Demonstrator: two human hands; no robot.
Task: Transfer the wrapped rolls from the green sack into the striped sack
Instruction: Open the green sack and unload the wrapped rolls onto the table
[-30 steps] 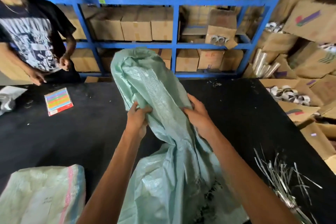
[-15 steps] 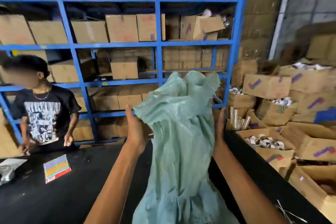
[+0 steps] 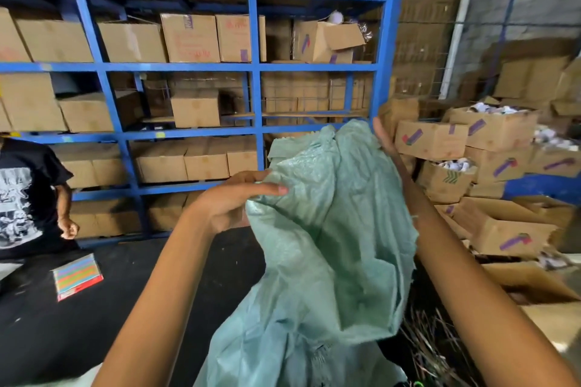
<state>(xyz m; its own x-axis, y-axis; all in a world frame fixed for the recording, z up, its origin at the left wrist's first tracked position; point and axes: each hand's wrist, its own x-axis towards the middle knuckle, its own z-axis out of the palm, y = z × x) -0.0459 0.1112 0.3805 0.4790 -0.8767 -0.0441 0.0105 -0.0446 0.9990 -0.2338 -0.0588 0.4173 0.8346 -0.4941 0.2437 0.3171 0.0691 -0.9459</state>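
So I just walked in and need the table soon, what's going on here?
A person is holding up a green sack over the black table. The left hand pinches its upper edge; the right hand lies open against its far side. No wrapped rolls or striped sack show. Another person stands by the blue shelving.

Faint red print on shelved cardboard boxes point(image 3: 190, 38), too blurred to read, purple-and-green logo marks on stacked cartons point(image 3: 430, 140), white graphic on black T-shirt point(image 3: 19, 198), lettering illegible
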